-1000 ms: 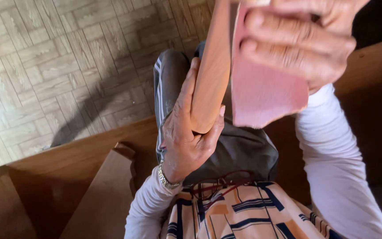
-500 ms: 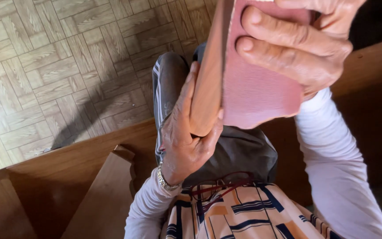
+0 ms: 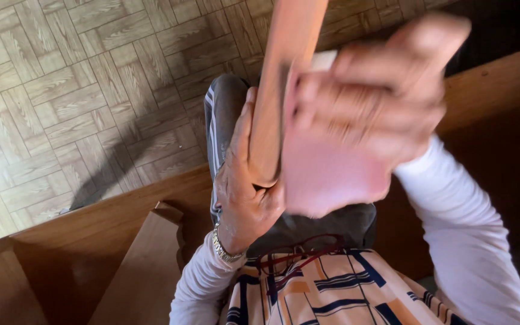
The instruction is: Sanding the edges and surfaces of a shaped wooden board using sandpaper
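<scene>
Our left hand (image 3: 245,192) grips the lower end of the wooden stick (image 3: 281,90), held above our knee. Beside the stick, our blurred right hand (image 3: 362,114) seems to clench pink sandpaper (image 3: 326,174); a loosened grip could let it slip.

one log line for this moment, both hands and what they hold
left hand: grips wooden stick near its lower end | right hand: presses pink sheet against stick, blurred | below: parquet floor

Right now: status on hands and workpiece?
Left hand gripping lower end of wooden piece, held upright. Right hand pressing pink sanding sheet against it, motion-blurred. Nothing in the way.
</scene>
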